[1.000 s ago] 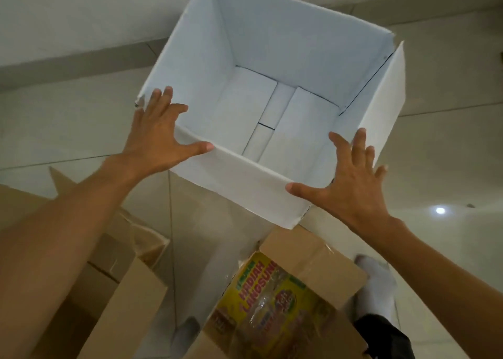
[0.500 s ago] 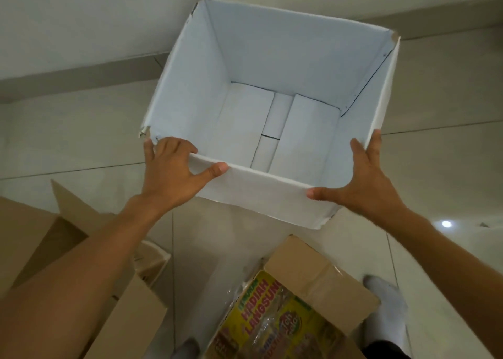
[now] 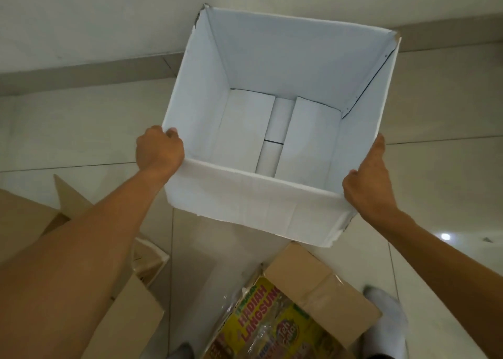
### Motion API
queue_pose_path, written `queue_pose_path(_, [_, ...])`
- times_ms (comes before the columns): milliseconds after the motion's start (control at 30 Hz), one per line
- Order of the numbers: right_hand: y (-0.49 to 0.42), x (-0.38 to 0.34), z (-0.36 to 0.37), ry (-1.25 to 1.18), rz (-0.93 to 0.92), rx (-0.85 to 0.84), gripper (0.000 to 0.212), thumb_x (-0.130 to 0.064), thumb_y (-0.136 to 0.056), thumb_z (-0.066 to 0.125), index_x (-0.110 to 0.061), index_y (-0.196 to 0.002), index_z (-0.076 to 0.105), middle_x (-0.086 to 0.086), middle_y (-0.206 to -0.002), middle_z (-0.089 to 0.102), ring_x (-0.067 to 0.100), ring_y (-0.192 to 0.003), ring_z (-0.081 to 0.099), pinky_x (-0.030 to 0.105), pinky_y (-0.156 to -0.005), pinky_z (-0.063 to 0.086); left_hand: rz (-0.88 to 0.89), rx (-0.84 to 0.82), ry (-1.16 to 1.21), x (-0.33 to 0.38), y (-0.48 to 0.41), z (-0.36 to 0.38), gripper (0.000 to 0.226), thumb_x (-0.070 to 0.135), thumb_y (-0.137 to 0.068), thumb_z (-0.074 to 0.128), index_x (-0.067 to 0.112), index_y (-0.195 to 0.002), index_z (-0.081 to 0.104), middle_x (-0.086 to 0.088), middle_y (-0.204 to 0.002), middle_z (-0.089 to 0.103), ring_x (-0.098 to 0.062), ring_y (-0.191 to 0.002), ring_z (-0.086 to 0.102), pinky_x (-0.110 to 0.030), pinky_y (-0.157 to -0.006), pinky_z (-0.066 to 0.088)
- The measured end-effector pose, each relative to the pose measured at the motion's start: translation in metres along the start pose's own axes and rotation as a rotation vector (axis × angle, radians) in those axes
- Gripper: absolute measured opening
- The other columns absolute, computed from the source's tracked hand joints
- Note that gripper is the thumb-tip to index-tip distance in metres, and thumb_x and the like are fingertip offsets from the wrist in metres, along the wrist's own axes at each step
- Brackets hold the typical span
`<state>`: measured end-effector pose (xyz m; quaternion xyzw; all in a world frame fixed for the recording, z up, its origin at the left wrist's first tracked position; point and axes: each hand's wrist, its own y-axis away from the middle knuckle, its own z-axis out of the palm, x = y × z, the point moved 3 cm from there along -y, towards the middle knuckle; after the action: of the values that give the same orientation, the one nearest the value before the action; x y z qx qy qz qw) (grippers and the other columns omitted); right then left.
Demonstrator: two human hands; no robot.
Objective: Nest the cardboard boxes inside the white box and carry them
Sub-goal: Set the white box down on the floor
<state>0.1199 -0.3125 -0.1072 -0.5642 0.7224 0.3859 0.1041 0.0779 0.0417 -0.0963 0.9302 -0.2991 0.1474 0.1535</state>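
In the head view, a person is looking down at an open white box [image 3: 285, 203] sitting on a pale tiled floor [image 3: 81, 130], filling the centre of the picture toward twelve o'clock. The box is standing empty; only its folded bottom flaps are showing inside, so nesting is not yet begun and carrying is still to come. The left hand [image 3: 159, 150], at nine o'clock of the box, is curling closed over the near left corner of the rim. The right hand [image 3: 367, 180], at four o'clock, is pressing flat against the outer right wall, thumb lying on the near rim. Brown cardboard boxes [image 3: 130, 315] are waiting at seven o'clock, and a printed cardboard box [image 3: 304, 298] at six o'clock, just beside the white box. Compared with half a second earlier, the left hand is closing from an open spread into a grip, and the right hand is sliding farther down the wall.
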Motion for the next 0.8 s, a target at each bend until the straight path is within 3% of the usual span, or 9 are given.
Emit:
queue_pose_path(67, [-0.010,-0.003,-0.005,0.011,-0.009,0.016,0.088,0.005,-0.085,0.049,-0.021,-0.149,-0.006,0.017,-0.141,0.043,0.012,-0.070,0.050,0.027,-0.064,0.041,-0.011,-0.026,-0.058,-0.002,0.000,-0.002,0.041,0.031,-0.094,0.044,-0.005,-0.108,0.058,-0.025,-0.111,0.061,-0.040,-0.098,0.058,-0.040,-0.080,0.045])
queue_pose_path(167, [-0.031,-0.011,-0.015,0.028,-0.022,0.015,0.088,0.005,-0.084,0.048,-0.023,-0.149,-0.004,0.018,-0.130,0.051,0.023,-0.085,0.053,0.031,-0.072,0.042,-0.023,-0.098,-0.039,-0.010,0.003,-0.002,0.031,0.021,-0.088,0.048,-0.007,-0.089,0.060,-0.024,-0.092,0.064,-0.036,-0.076,0.059,-0.034,-0.063,0.045])
queue_pose_path(267, [-0.053,-0.022,-0.025,0.070,-0.064,-0.012,0.085,0.005,-0.084,0.046,-0.023,-0.150,0.000,0.019,-0.121,0.054,0.025,-0.081,0.052,0.033,-0.071,0.044,-0.020,-0.113,-0.030,-0.014,0.012,0.002,0.027,0.016,-0.087,0.048,-0.007,-0.075,0.056,-0.020,-0.076,0.059,-0.029,-0.059,0.054,-0.027,-0.051,0.038])
queue_pose_path(400, [-0.070,-0.032,-0.032,0.113,-0.099,-0.030,0.081,0.006,-0.082,0.044,-0.022,-0.148,0.007,0.020,-0.111,0.057,0.034,-0.085,0.057,0.041,-0.075,0.049,-0.026,-0.106,0.011,-0.012,0.020,0.007,0.028,0.015,-0.089,0.047,-0.005,-0.072,0.055,-0.019,-0.073,0.058,-0.030,-0.062,0.054,-0.028,-0.052,0.038])
queue_pose_path(600, [-0.074,-0.036,-0.038,0.115,-0.106,-0.062,0.081,0.007,-0.082,0.045,-0.021,-0.148,0.007,0.022,-0.113,0.056,0.039,-0.097,0.059,0.048,-0.083,0.052,-0.035,-0.109,0.045,-0.008,0.019,0.007,0.031,0.021,-0.093,0.047,-0.004,-0.077,0.054,-0.016,-0.075,0.058,-0.032,-0.070,0.057,-0.032,-0.059,0.041])
queue_pose_path(800, [-0.073,-0.037,-0.036,0.103,-0.111,-0.041,0.081,0.008,-0.082,0.043,-0.022,-0.148,0.007,0.020,-0.111,0.056,0.038,-0.094,0.059,0.046,-0.079,0.052,-0.004,-0.067,0.004,-0.003,0.011,0.007,0.026,0.020,-0.093,0.048,-0.003,-0.082,0.052,-0.028,-0.096,0.061,-0.034,-0.078,0.056,-0.034,-0.066,0.043])
